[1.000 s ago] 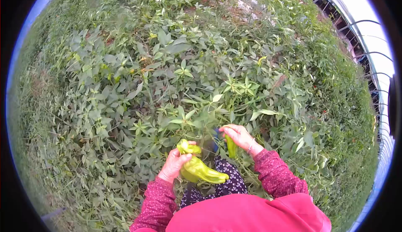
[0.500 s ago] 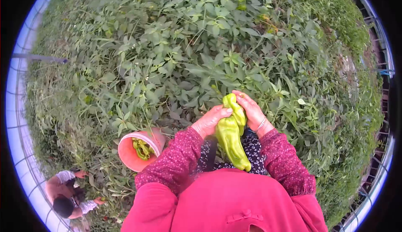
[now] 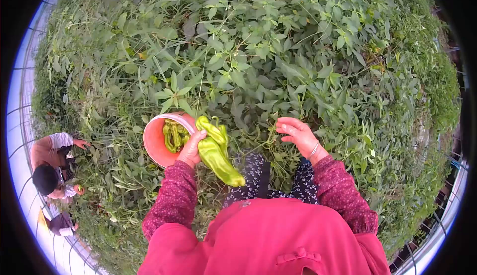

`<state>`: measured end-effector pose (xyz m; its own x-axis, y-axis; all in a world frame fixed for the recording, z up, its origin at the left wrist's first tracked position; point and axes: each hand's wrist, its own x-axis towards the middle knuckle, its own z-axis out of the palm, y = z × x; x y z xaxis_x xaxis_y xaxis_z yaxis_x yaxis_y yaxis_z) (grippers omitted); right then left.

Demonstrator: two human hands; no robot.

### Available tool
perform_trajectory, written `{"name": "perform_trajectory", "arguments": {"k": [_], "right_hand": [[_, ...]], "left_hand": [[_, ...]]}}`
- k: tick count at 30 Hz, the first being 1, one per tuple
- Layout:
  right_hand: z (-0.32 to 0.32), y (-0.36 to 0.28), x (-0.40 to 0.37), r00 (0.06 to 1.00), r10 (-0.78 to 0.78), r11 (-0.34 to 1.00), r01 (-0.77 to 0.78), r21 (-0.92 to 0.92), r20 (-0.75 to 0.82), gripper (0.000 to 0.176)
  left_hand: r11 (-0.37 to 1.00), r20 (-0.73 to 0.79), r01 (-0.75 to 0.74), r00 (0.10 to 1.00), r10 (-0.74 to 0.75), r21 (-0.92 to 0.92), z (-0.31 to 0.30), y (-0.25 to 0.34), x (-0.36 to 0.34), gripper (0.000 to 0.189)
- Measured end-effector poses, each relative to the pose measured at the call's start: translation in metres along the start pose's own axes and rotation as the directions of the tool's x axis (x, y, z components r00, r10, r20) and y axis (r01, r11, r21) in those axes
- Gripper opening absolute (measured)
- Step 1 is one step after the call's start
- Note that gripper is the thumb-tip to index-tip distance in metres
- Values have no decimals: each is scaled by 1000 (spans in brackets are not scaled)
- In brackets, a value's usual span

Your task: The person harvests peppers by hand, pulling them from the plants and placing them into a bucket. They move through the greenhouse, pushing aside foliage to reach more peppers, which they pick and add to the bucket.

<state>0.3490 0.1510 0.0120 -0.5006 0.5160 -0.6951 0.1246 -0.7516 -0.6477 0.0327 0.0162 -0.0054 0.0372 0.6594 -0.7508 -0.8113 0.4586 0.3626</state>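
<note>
My left hand (image 3: 191, 151) is closed around light green peppers (image 3: 221, 164), at least two of them bunched together, with the longest pointing down to the right. Just behind that hand, a pink bucket (image 3: 152, 140) leans among the plants with its mouth facing me. Inside it lie several green peppers (image 3: 174, 135). My right hand (image 3: 299, 137), a bracelet at its wrist, is held over the leaves with its fingers stretched out and nothing visible in them. Thin stems (image 3: 271, 135) stand beside its fingertips. My knees show below, in patterned trousers.
Dense leafy plants (image 3: 248, 71) surround me on every side. One person (image 3: 43, 158) is among the plants at the left, and another person (image 3: 60, 221) is partly visible lower down. A curved frame with a pale wall (image 3: 20, 126) runs along the left edge.
My left hand has carried the peppers left, to beside the bucket. My right hand has let go of them and opened. The view has shifted, and a second person now shows at the left.
</note>
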Motion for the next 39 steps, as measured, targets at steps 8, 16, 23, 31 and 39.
{"name": "perform_trajectory", "arguments": {"k": [8, 16, 23, 31, 39], "right_hand": [[-54, 53, -40, 941, 103, 994, -86, 65, -323, 28], [-128, 95, -84, 851, 93, 991, -31, 127, -518, 24], [-271, 177, -151, 340, -1, 999, 46, 16, -940, 20], [-309, 287, -213, 453, 204, 817, -567, -103, -868, 38], [-256, 393, -223, 496, 327, 893, -441, 91, -804, 39]], "left_hand": [[577, -313, 95, 904, 292, 811, -169, 102, -22, 44], [-564, 242, -92, 950, 197, 821, -91, 56, 44, 37], [-349, 222, -291, 949, -223, 891, 27, -64, 152, 16], [104, 531, -546, 725, -439, 831, 388, -268, 187, 14], [139, 732, -858, 323, -600, 494, 538, -513, 232, 34]]}}
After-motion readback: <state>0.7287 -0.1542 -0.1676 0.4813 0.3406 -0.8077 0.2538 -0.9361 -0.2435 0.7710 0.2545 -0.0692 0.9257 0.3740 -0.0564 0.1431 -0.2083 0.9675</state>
